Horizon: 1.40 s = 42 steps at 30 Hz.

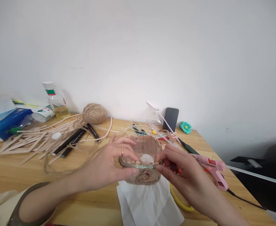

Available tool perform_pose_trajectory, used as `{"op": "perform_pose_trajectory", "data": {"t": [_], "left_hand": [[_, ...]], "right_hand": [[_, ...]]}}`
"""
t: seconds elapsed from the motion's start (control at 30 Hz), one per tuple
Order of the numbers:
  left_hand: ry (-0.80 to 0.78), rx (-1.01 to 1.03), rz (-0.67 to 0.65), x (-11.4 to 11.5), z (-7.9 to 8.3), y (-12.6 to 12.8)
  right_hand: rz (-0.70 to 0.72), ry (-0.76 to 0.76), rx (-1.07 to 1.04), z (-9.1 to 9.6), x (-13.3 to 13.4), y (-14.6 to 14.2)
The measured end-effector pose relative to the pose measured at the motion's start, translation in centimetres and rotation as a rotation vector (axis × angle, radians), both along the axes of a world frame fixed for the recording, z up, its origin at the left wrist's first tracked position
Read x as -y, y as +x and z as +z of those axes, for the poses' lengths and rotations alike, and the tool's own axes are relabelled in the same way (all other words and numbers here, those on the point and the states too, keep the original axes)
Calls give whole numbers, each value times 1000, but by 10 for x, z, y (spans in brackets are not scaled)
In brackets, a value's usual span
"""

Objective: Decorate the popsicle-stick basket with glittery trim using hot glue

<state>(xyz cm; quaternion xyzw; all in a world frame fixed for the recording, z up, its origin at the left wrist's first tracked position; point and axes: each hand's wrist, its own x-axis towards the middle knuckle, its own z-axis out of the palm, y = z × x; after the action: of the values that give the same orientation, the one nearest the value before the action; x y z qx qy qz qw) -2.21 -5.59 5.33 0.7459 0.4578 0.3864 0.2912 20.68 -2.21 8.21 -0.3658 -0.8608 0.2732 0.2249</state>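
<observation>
Between my hands is a small basket (145, 175) made of wooden sticks, with twine round its rim and base. A shiny silvery-green tinsel strand (144, 166) runs along its near rim. My left hand (119, 157) pinches the rim and strand at the left, thumb outside and fingers inside. My right hand (177, 166) pinches the strand against the rim at the right. White bits (147, 158) show inside the basket. Below it lies a crumpled white paper (149, 204).
A pink glue gun (214, 169) lies at the right with its cord trailing off. Wooden sticks (32, 138), black markers (72, 142) and a twine ball (95, 113) are at the left. Behind stand a glass bottle (56, 102) and a phone (171, 119).
</observation>
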Motion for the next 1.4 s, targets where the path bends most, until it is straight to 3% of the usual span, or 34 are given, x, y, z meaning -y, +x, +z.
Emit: {"op": "perform_pose_trajectory", "data": {"t": [0.43,0.7,1.13,1.4], "left_hand": [[270,-24,51,15,4,13],[354,-6,77,19,1,18],[245,-89,95,15,0,23],[133,-147,101,8,10,29]], "right_hand": [[38,367,-45,-7,13,7],[37,499,-37,-5,17,5],[4,356,-30,-7,10,8],[5,281,-36,-10,9,6]]}}
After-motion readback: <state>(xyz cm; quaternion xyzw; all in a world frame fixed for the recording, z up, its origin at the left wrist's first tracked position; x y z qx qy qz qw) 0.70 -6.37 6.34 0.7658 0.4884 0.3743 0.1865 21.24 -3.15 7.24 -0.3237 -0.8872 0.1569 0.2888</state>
